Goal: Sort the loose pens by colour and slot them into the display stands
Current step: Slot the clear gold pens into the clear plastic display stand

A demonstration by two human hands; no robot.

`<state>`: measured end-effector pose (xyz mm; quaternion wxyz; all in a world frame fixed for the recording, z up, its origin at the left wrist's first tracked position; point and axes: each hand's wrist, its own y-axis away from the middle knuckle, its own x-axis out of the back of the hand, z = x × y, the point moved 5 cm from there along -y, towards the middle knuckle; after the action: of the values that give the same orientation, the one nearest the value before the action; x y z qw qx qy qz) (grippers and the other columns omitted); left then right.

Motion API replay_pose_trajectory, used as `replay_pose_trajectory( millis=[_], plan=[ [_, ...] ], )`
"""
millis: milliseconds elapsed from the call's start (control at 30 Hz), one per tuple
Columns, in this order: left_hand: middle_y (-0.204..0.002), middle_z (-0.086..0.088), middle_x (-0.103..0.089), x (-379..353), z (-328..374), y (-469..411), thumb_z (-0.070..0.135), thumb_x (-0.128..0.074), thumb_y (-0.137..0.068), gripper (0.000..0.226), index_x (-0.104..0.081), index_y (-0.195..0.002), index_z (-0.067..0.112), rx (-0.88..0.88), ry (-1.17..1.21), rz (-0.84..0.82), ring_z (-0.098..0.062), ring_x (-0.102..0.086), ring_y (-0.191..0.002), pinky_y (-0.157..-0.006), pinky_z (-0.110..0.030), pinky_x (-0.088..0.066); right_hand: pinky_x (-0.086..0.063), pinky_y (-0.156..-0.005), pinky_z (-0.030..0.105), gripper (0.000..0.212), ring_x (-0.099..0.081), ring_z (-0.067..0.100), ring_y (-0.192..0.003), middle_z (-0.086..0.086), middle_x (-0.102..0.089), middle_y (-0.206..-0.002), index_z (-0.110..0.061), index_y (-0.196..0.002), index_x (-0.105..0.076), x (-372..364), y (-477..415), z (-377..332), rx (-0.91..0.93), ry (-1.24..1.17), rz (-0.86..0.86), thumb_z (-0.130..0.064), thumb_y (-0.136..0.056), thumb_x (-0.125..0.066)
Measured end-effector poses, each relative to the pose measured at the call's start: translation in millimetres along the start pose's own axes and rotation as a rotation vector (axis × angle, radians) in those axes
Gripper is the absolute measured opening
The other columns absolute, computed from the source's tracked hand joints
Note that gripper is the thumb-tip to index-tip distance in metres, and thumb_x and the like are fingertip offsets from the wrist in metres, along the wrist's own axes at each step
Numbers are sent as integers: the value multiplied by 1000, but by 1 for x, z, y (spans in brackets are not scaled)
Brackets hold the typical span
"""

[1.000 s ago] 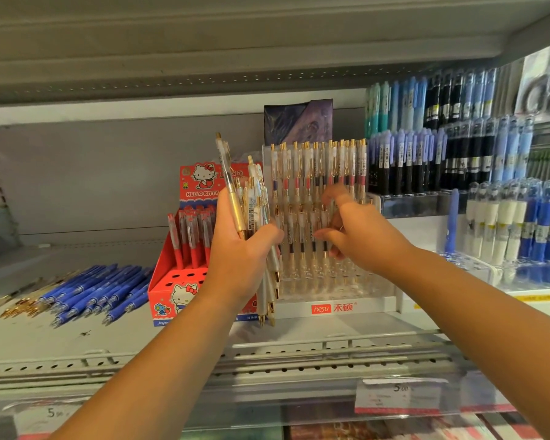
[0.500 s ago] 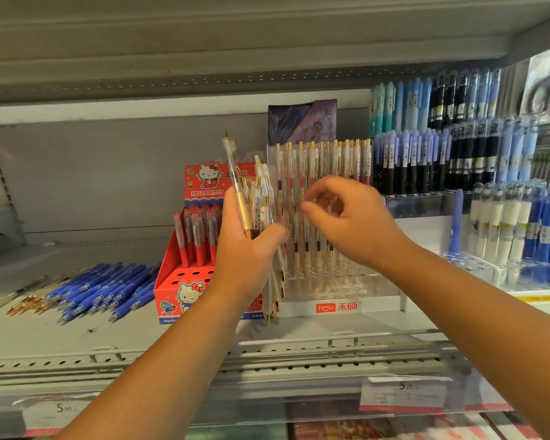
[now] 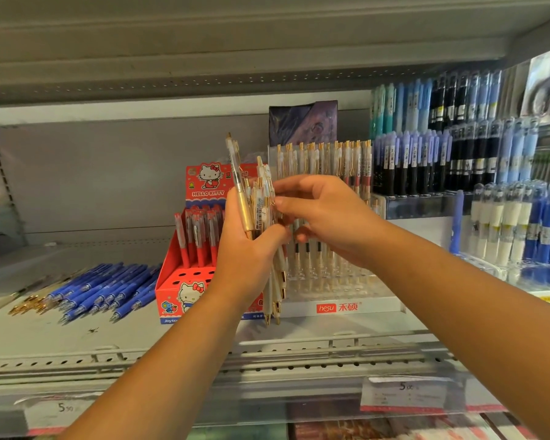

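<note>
My left hand point(image 3: 246, 249) grips an upright bundle of clear gold-clipped pens point(image 3: 262, 211) in front of the shelf. My right hand point(image 3: 327, 217) has come against that bundle, with thumb and fingertips pinching one of its pens near the top. Behind both hands stands the clear white-based display stand point(image 3: 340, 308), its rows filled with matching gold-clipped pens. To its left is a red Hello Kitty stand point(image 3: 185, 281) holding red pens. Loose blue pens point(image 3: 102, 290) and a few gold pens point(image 3: 26, 304) lie flat on the shelf at the left.
Tiered racks of blue, black and teal pens point(image 3: 442, 147) fill the right side. A blue pen point(image 3: 457, 220) stands alone beside white-and-blue pens point(image 3: 521, 223). The upper shelf point(image 3: 235, 58) hangs low overhead. Price tags point(image 3: 404, 395) line the front rail.
My right hand has drawn back from the clear stand's rows and moved left to the bundle in my left hand, where it now pinches a pen. My left hand stays put.
</note>
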<state>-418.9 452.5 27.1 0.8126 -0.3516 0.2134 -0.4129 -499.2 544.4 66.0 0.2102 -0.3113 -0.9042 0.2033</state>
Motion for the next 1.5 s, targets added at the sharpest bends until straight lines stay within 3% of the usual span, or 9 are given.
replay_pose_trajectory(
  millis=[267,400,500,633,833,967,1267,1400,1500],
  plan=[
    [-105,6,-69,0,3,0,1,-62,-78,54,-51,-123,29,1,-25,14,-13,-68,-100,-79,-28,-57,-51,-57,19,18,-67,8,-77,5,-69,-97,-12,-111,-64,0,-5,1,-15,67,40,-11,-94,-62],
    [-101,5,-69,2,3,0,2,-63,-74,54,-51,-121,27,2,-49,39,-14,-68,-97,-81,-29,-56,-54,-60,22,10,-67,7,-72,4,-67,-88,-16,-96,-63,5,-4,2,-11,1,85,-7,-96,-57],
    [-96,6,-66,3,3,0,6,-62,-75,51,-51,-119,29,10,-77,48,-10,-65,-90,-78,-30,-54,-57,-64,26,9,-72,23,-81,14,-70,-96,-12,-102,-61,12,-3,4,-9,-24,134,-7,-97,-54],
    [-103,0,-67,3,4,1,11,-63,-76,54,-49,-128,23,15,-93,61,-13,-66,-97,-89,-36,-54,-59,-64,26,10,-74,20,-77,12,-68,-94,-13,-103,-57,33,-1,2,38,-84,249,-5,-98,-52],
    [-99,16,-65,5,0,1,14,-64,-78,55,-50,-129,32,43,-129,47,-4,-64,-96,-90,-31,-51,-62,-69,40,20,-71,24,-82,10,-69,-95,-16,-107,-59,83,9,6,159,274,444,-6,-91,-57],
    [-99,13,-65,4,0,0,11,-63,-76,56,-50,-127,33,44,-127,42,-4,-63,-93,-91,-32,-51,-60,-76,47,27,-70,26,-85,10,-70,-95,-9,-118,-59,103,12,23,117,370,483,-8,-91,-59],
    [-96,16,-64,3,-1,0,12,-63,-76,56,-51,-124,36,58,-127,36,-3,-63,-92,-89,-31,-51,-62,-69,27,26,-72,18,-82,-1,-66,-99,-21,-114,-59,98,4,48,41,387,345,-4,-95,-56],
    [-92,21,-64,4,-1,1,12,-63,-77,53,-50,-116,45,60,-145,30,0,-63,-90,-86,-29,-50,-62,-72,35,30,-69,19,-84,-2,-66,-93,-24,-117,-59,95,2,47,50,466,343,-5,-94,-57],
    [-92,22,-64,4,0,1,11,-63,-77,54,-49,-117,45,61,-146,27,1,-63,-91,-89,-31,-51,-54,-61,15,41,-65,7,-76,-9,-66,-85,-37,-114,-57,87,6,44,119,586,301,-5,-89,-59]
  ],
)
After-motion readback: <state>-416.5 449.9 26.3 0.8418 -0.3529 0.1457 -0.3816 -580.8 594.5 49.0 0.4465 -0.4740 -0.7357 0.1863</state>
